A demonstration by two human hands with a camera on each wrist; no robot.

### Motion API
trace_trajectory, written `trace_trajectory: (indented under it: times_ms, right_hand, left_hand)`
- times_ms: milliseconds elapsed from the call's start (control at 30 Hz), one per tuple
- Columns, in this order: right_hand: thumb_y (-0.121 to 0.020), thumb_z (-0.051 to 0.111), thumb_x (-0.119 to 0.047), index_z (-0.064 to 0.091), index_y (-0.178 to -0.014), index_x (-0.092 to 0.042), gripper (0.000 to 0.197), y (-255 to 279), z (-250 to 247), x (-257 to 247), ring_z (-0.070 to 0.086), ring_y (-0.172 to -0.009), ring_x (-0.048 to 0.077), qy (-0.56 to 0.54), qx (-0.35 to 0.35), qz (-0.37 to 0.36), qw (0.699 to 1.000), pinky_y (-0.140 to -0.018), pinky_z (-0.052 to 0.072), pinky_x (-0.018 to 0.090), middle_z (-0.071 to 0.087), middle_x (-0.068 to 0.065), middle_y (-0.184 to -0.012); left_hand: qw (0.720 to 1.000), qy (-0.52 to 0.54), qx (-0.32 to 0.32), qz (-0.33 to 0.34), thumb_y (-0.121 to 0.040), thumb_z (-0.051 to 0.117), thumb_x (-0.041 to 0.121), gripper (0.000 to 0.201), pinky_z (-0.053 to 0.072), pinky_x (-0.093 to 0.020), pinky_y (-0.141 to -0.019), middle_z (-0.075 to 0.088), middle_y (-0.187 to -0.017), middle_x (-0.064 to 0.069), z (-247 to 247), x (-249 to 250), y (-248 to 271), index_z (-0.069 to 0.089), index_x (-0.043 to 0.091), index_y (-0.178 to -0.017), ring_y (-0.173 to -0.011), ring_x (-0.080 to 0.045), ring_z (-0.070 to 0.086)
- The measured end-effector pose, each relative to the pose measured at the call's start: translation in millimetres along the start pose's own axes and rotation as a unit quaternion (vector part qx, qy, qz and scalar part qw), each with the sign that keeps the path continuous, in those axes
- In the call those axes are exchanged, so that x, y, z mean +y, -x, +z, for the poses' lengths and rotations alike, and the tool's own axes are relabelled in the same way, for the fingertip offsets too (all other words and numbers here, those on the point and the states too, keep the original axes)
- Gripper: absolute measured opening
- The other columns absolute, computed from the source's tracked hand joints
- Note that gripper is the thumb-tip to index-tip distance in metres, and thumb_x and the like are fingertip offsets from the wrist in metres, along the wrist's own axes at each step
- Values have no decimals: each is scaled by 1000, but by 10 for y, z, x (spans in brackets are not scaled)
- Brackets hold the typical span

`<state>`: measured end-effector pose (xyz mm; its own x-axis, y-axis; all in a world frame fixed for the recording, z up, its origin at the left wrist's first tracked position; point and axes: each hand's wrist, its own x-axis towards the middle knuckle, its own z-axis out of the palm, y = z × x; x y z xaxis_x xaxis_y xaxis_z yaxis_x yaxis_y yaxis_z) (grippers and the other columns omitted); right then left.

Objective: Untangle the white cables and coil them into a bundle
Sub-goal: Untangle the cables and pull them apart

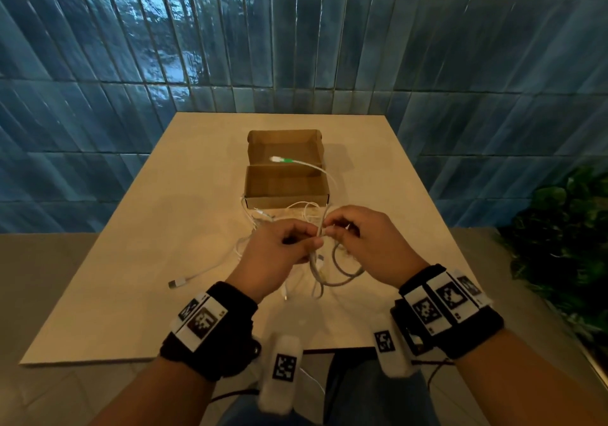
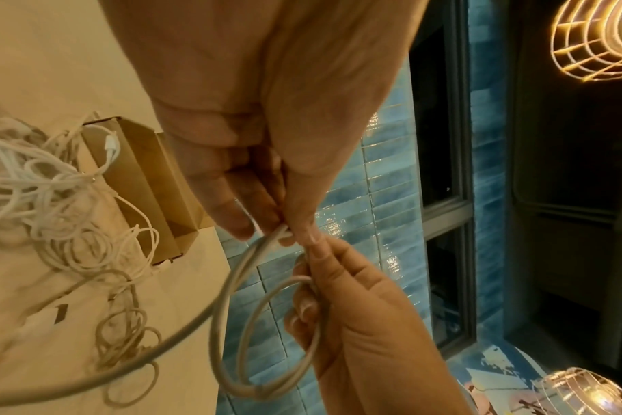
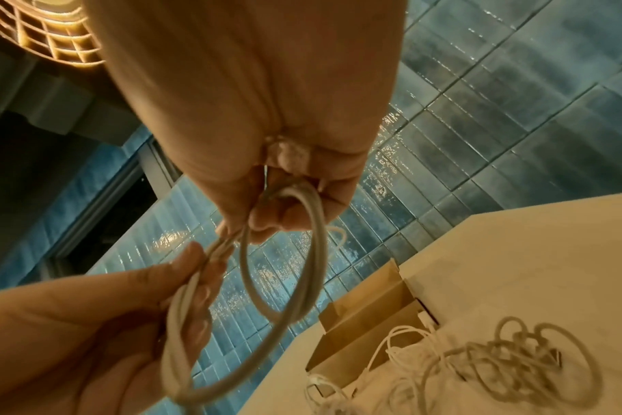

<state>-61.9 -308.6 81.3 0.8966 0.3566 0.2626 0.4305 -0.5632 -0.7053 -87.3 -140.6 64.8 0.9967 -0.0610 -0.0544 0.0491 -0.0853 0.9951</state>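
cables (image 1: 316,218): I see white, one green-tipped
box (image 1: 286,192): plain brown
worktop (image 1: 164,228): pale beige
wall tiles (image 1: 296,47): glossy blue
wrist bands (image 1: 210,330): black, checkered tags

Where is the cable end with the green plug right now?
In the head view the green plug lies inside the open cardboard box at the middle of the table, beyond both hands; its cable trails over the box's right side toward the tangle.

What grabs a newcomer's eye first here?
Both hands, left hand and right hand, meet above the table, pinching loops of one white cable. Behind them a tangle of white cables lies against an open cardboard box, with a green-tipped plug over it.
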Motion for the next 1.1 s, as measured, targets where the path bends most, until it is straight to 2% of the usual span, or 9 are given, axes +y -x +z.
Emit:
trace_trajectory:
  times_ms: [100,200,367,500,600,767,867,967,1100]
  right_hand:
    - [-88,62,-10,70,-102,-13,16,2,-40,29,56,-86,5,35,-28,-19,999,-79,45,18,62,-6,-94]
    - [-87,62,-9,69,-106,-15,21,27,-37,47,51,-83,6,81,-68,-30,994,-77,42,19,56,-8,-90]
    - [-82,63,-2,64,-101,-14,23,87,-45,100,53,-75,3,56,-107,17,993,-71,44,16,59,-6,-90]
    - [-91,60,-17,62,-101,-19,10,110,-49,70,58,-67,4,-2,-142,64,988,-65,49,21,61,-9,-79]
    - [-90,63,-21,63,-95,-18,7,111,-33,30,58,-63,3,-73,-107,72,989,-61,49,21,62,-1,-75]
    - [-85,68,-24,66,-86,-14,10,95,-55,107,56,-77,9,-22,-75,47,996,-73,47,24,62,0,-87]
    - [-82,71,-25,66,-91,-19,11,122,-71,148,56,-74,10,-101,-116,102,983,-72,48,26,63,3,-84]
    - [-85,69,-17,64,-97,-21,13,150,-54,151,55,-70,2,-128,-145,102,976,-69,46,17,60,-2,-76]
    - [-93,54,-8,63,-94,-21,16,149,-45,122,55,-71,-4,-181,-25,100,978,-68,44,9,62,-1,-82]
  left_hand:
    - [1000,11,-24,-3,-87,65,-1,19,57,-24,-73,72,-94,-13,-59,-5,0,71,5,-104,-83,-13,68]
    - [1000,-1,-27,-2,-89,63,0,20,58,-33,-83,73,-102,-14,-89,-23,-2,71,8,-105,-94,-21,68]
    - [999,37,21,-12,-88,64,-2,13,57,-31,-77,72,-93,-10,-120,-87,-30,67,10,-88,-88,-19,67]
    - [996,79,49,-10,-87,62,-4,15,57,-29,-71,72,-89,-11,-143,-100,-47,59,8,-80,-83,-18,68]
    - [993,101,65,0,-89,61,-4,16,56,-26,-67,71,-88,-10,-148,-60,-65,53,9,-83,-83,-14,69]
    - [986,131,98,-4,-91,58,-3,21,56,-26,-68,67,-88,-7,-266,-45,-90,48,13,-81,-85,-12,67]
    - [980,165,107,-21,-93,56,-2,24,57,-27,-70,63,-91,-10,-325,-77,-89,45,14,-80,-84,-9,67]
    - [976,184,112,-21,-93,55,-3,25,56,-26,-68,62,-87,-6,-345,-100,-99,44,16,-81,-80,-5,68]
    - [972,206,114,-18,-93,54,-4,25,57,-31,-74,63,-71,5,-374,-83,-137,43,17,-82,-82,-7,68]
